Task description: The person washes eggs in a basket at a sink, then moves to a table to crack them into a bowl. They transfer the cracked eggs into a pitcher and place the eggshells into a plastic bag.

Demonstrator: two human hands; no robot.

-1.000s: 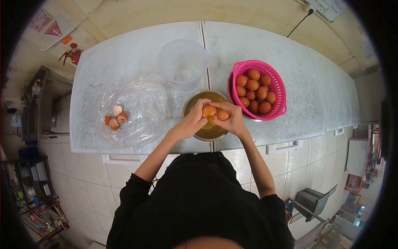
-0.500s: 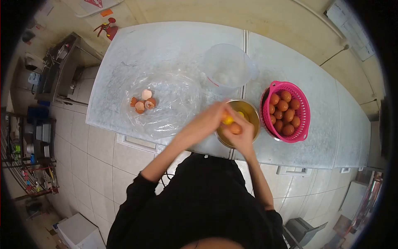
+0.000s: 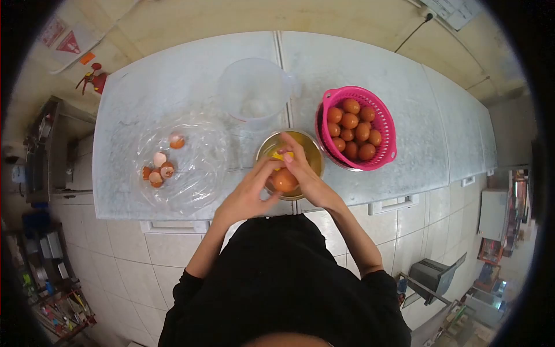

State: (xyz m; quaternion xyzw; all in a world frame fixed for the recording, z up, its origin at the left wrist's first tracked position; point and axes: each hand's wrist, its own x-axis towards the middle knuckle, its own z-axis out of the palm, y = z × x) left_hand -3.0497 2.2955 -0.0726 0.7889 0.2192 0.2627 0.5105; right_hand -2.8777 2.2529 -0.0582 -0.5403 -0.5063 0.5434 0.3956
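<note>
A brown eggshell (image 3: 284, 180) is between my two hands, just over a metal bowl (image 3: 315, 149). My right hand (image 3: 307, 180) curls over the shell from the right. From the other side, my left hand (image 3: 247, 194) has its fingers against it, the thumb lower and apart. Bright yellow yolk (image 3: 281, 155) shows by the fingertips; whether it hangs from the shell or lies in the bowl is hard to tell. Clear liquid covers part of the bowl's inside. Left of the bowl, broken eggshells (image 3: 159, 170) lie on a clear plastic bag (image 3: 199, 185).
Right of the bowl, a pink basket (image 3: 388, 130) full of brown eggs (image 3: 350, 120) sits partly over another round vessel. A translucent plastic jug (image 3: 254, 87) stands behind the bowl. The worktop (image 3: 422, 150) runs to a wall with a fire extinguisher (image 3: 93, 80).
One more shell piece now lies on the bag, apart from the pile. My hands have come closer together around the eggshell over the bowl. The whole view has shifted.
</note>
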